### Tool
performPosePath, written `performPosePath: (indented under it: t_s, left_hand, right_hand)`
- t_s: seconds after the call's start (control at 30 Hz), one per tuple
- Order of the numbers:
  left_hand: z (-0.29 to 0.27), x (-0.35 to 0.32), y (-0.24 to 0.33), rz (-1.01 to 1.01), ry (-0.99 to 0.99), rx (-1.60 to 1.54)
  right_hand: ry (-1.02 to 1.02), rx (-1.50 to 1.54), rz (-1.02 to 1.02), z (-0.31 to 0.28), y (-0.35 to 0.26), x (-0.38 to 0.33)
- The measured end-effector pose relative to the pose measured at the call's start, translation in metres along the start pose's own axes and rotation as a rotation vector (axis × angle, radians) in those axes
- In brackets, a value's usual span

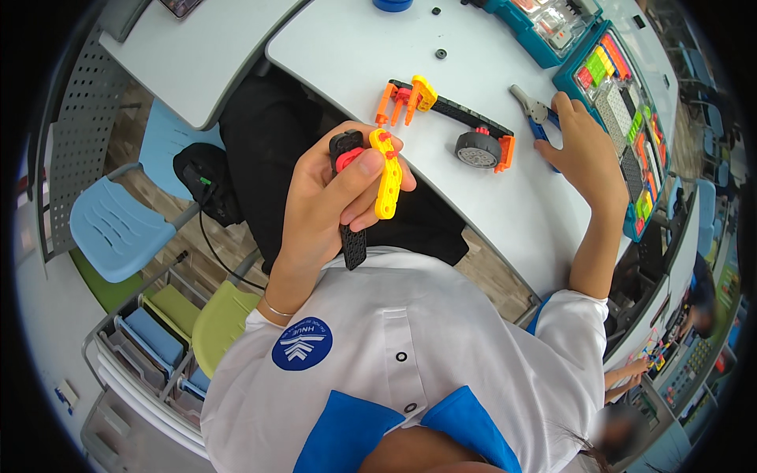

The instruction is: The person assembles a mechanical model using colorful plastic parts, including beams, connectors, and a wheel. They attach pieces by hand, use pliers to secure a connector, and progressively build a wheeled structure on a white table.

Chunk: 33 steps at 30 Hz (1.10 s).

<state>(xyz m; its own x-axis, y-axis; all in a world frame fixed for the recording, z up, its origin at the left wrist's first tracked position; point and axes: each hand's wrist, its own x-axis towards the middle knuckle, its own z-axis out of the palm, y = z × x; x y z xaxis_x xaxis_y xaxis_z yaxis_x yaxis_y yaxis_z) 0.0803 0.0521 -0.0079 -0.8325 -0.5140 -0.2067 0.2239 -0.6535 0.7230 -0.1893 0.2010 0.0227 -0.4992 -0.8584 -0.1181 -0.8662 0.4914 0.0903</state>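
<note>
Your left hand [347,177] is closed around a black bar [354,248] and a yellow strip with holes [388,185], held above your lap at the table's near edge. The strip stands nearly lengthwise, its far end tipped slightly left, with red pegs [387,154] in it; your thumb reaches across to its left side. The black bar sticks out below your fingers toward your shirt [441,315].

Your right hand [587,150] is over the right part of the white table [339,63], thumb and forefinger spread apart, at the handles of the pliers [530,106]. You have the pliers' grey nose pointing far and left, and their blue handles toward your palm; whether your fingers grip them, I cannot tell.

Between your hands, on the table, lies a long black beam [461,113]. At its left end are orange pieces and a yellow piece [426,93]; near its right end are a black wheel [478,149] with a grey hub and another orange piece [505,154]. Farther off you have a small dark ring [441,54]. To the right of your right hand sits a teal tray [633,229] of colourful parts, with a second teal box [538,53] beyond it.
</note>
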Motion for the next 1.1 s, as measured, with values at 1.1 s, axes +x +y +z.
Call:
performPosePath:
  t_s: [1.1]
  left_hand:
    - [-0.002, -0.006, 0.008, -0.015, 0.019, 0.222]
  right_hand:
    - [0.095, 0.822, -0.803, -0.027, -0.035, -0.005]
